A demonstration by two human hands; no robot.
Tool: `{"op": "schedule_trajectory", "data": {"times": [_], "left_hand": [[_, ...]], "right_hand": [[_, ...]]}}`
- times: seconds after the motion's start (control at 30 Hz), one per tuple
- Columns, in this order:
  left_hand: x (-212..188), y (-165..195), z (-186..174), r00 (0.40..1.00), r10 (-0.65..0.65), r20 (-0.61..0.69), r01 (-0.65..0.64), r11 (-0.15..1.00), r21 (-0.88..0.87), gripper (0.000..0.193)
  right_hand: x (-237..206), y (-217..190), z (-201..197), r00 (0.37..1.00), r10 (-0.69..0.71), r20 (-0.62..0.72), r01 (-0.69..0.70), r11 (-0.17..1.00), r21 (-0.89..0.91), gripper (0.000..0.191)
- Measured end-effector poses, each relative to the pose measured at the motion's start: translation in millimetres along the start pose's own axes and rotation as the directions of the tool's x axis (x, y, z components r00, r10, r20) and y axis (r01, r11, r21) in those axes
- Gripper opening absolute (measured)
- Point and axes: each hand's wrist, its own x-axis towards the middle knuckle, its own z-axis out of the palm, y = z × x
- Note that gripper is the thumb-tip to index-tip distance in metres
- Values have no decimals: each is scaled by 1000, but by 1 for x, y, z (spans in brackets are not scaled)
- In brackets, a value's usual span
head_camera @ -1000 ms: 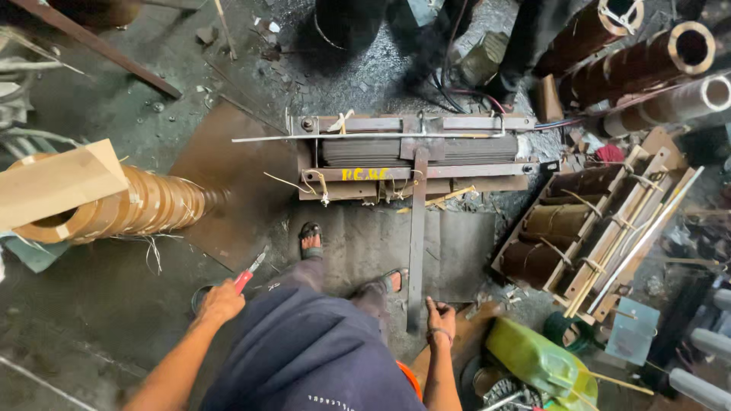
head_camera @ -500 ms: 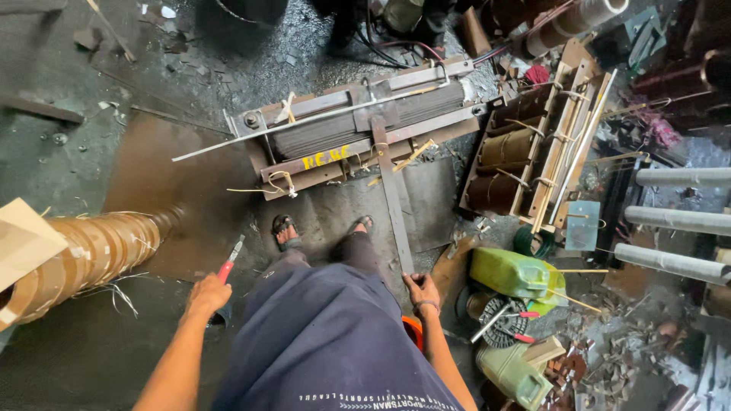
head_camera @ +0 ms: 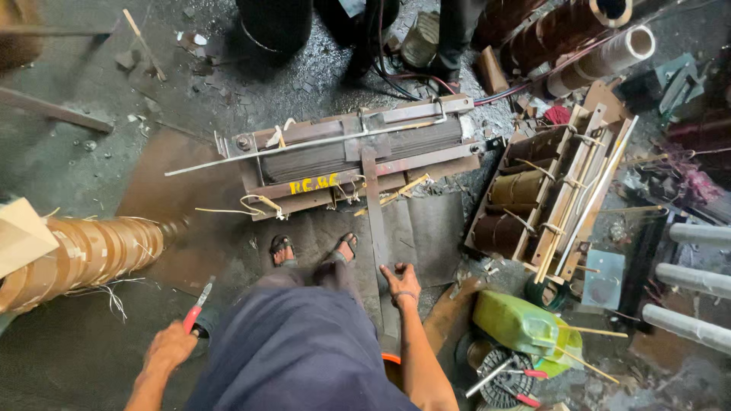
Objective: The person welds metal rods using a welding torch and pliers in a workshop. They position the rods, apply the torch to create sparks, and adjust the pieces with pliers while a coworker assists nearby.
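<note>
I stand in sandals on a dark mat in front of a rusty transformer core (head_camera: 350, 156) lying on the floor. My left hand (head_camera: 169, 347) grips a red-handled screwdriver (head_camera: 197, 306), its tip pointing up and away from me. My right hand (head_camera: 401, 284) rests on the near end of a long flat metal strip (head_camera: 376, 213) that runs from my knee to the core. A thin metal rod (head_camera: 304, 144) lies along the top of the core.
A brown paper-wrapped coil (head_camera: 84, 255) lies at left. A wooden frame with coils (head_camera: 552, 190) sits at right, with a green jerry can (head_camera: 525, 326) and red-handled pliers (head_camera: 510, 377) near it. Pale tubes (head_camera: 697, 281) lie far right. Another person's legs (head_camera: 453, 34) stand behind the core.
The view has swung back so the core lies nearly level. My right hand has moved up onto the flat strip. My left hand still holds the screwdriver.
</note>
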Motion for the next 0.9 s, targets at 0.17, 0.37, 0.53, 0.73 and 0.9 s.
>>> {"op": "schedule_trajectory", "data": {"times": [0.17, 0.37, 0.53, 0.73, 0.9], "left_hand": [[-37, 29, -6, 987, 79, -139, -82, 997, -13, 49], [-93, 167, -24, 904, 385, -188, -418, 887, -195, 48], [-124, 272, 0, 767, 642, -4, -637, 761, -126, 81], [-126, 311, 47, 321, 923, -212, -867, 196, -459, 93], [-96, 299, 114, 728, 671, 141, -361, 551, -753, 70]], "right_hand": [[14, -31, -2, 960, -195, -200, 214, 973, 83, 55], [-48, -80, 23, 873, -471, 132, 264, 680, 684, 50], [-81, -71, 52, 775, -473, 418, 11, 672, 741, 60], [-28, -27, 31, 891, -12, 455, -367, 570, 735, 36], [49, -57, -78, 944, -218, 247, 28, 800, 599, 37]]}}
